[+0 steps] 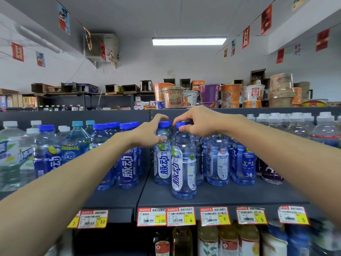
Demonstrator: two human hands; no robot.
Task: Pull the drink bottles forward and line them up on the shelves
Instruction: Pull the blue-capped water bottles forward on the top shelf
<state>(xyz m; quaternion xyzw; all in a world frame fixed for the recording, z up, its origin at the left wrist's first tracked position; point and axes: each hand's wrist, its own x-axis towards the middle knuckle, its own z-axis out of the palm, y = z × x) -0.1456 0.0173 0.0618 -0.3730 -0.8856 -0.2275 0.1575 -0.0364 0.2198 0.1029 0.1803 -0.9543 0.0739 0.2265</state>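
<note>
both forearms are reaching in, right hand (198, 121) pinching the front clear blue-capped bottle (184, 163), left hand (149, 133) gripping the rear bottle (163, 159) neck.

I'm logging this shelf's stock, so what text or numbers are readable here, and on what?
"脉动": white-label bottle under the right hand
"脉动": blue-label bottle by the left hand
"2.00": price tag
"4": price tag
"红油面皮": noodle cup
Tag fine print, hanging banners: too small to read.
</note>
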